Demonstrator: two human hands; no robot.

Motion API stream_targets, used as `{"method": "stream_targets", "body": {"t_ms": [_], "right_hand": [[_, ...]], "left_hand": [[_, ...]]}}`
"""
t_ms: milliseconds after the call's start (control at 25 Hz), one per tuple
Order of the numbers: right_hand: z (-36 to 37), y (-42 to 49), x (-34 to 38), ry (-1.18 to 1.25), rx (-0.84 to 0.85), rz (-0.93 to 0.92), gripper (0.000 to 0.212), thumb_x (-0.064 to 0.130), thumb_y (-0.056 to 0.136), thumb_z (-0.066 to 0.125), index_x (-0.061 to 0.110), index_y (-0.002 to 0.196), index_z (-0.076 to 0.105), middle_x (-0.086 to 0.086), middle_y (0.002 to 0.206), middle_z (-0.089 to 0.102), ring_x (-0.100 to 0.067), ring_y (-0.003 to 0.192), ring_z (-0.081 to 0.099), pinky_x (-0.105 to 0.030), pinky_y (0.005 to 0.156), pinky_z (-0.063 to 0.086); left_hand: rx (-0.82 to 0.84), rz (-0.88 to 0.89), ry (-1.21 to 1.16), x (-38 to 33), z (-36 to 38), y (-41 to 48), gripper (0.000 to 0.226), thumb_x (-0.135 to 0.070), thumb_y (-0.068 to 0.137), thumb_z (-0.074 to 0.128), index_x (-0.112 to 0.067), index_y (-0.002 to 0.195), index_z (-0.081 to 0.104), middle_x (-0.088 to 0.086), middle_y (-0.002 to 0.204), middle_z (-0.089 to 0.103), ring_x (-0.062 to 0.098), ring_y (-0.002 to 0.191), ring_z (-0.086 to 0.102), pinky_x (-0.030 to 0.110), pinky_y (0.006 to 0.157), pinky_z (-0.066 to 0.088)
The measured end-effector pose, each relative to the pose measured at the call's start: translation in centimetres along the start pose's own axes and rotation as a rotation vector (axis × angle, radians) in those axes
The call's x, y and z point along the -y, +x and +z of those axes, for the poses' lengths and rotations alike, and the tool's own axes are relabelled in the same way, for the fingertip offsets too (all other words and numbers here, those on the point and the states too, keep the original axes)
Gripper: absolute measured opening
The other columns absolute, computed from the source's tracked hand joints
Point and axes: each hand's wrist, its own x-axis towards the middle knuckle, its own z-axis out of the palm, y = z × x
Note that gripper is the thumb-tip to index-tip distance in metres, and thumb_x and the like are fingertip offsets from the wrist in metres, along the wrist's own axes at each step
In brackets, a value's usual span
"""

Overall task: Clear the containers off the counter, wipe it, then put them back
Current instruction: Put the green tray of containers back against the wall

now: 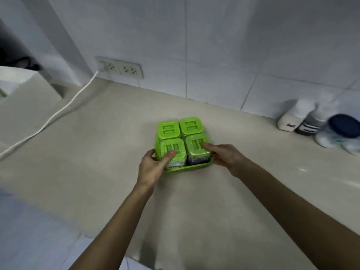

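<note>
A green tray holding several square jars with green lids sits in the middle of the beige counter. My left hand grips the tray's near-left corner, thumb resting on the front-left jar's lid. My right hand holds the tray's right side, its thumb on the front-right jar's lid. Whether the tray rests on the counter or is just lifted I cannot tell.
At the far right, against the tiled wall, stand a white salt shaker, a dark shaker and a blurred jar with a dark blue lid. A white cable runs from a wall socket across the counter's left part.
</note>
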Motion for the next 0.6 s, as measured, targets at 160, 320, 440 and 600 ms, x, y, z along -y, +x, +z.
{"method": "stream_targets", "body": {"t_ms": [160, 320, 440, 600], "right_hand": [[-10.4, -1.6, 2.9, 0.084, -0.193, -0.085, 0.027, 0.038, 0.082, 0.069, 0.014, 0.095, 0.067, 0.002, 0.086, 0.066, -0.01, 0.079, 0.06, -0.023, 0.067, 0.048], [-19.3, -2.9, 0.4, 0.159, -0.427, -0.07, 0.042, 0.04, 0.081, 0.07, 0.005, 0.105, 0.065, -0.006, 0.098, 0.065, -0.016, 0.086, 0.059, -0.025, 0.071, 0.05], [-23.1, -3.3, -0.3, 0.191, -0.537, -0.07, 0.052, 0.041, 0.081, 0.07, -0.001, 0.112, 0.062, -0.009, 0.102, 0.063, -0.017, 0.087, 0.057, -0.026, 0.07, 0.049], [-25.2, -3.2, 0.5, 0.143, -0.587, -0.091, 0.054, 0.038, 0.084, 0.068, -0.007, 0.114, 0.06, -0.01, 0.096, 0.059, -0.011, 0.07, 0.052, -0.02, 0.059, 0.045]], "left_hand": [[0.287, 0.16, 0.022, -7.3, 10.1, 2.9, 0.053, -0.045, 0.074, 0.077, -0.015, 0.115, 0.065, 0.001, 0.103, 0.074, 0.013, 0.092, 0.07, 0.033, 0.089, 0.055], [0.511, 0.196, 0.1, -10.3, 20.4, 3.1, 0.041, -0.037, 0.078, 0.075, -0.011, 0.109, 0.067, 0.006, 0.102, 0.073, 0.016, 0.087, 0.069, 0.031, 0.086, 0.055], [0.597, 0.205, 0.125, -11.7, 25.1, 3.4, 0.032, -0.034, 0.08, 0.074, -0.012, 0.102, 0.067, 0.007, 0.096, 0.072, 0.02, 0.085, 0.069, 0.039, 0.086, 0.056], [0.646, 0.209, 0.16, -12.4, 27.7, 4.4, 0.039, -0.036, 0.081, 0.073, -0.007, 0.106, 0.067, 0.007, 0.098, 0.073, 0.022, 0.089, 0.07, 0.042, 0.087, 0.057]]}}
